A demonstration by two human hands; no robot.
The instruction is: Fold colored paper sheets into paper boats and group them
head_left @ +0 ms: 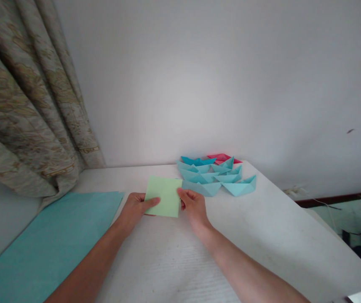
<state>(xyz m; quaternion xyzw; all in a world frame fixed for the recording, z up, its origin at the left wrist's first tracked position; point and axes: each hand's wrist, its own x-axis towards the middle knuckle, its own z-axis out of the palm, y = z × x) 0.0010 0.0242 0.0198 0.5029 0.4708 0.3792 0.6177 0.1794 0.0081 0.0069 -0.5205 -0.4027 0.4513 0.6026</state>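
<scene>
A light green square of paper point(164, 194) is held up between both hands, above the white table. My left hand point(136, 207) grips its left edge, thumb on the front face and the other fingers behind it. At the right edge, my right hand point(194, 204) pinches the paper between thumb and curled fingers. Just behind the paper and my right hand stand several folded light blue paper boats point(239, 186). Part of the nearest boat is covered by the square.
A darker blue paper boat point(198, 161) and a pink one point(223, 158) sit at the back by the wall. Large teal paper sheets point(69, 235) lie on the left of the table point(167, 261). A patterned curtain point(31, 92) hangs at the left; the table's right edge slants toward me.
</scene>
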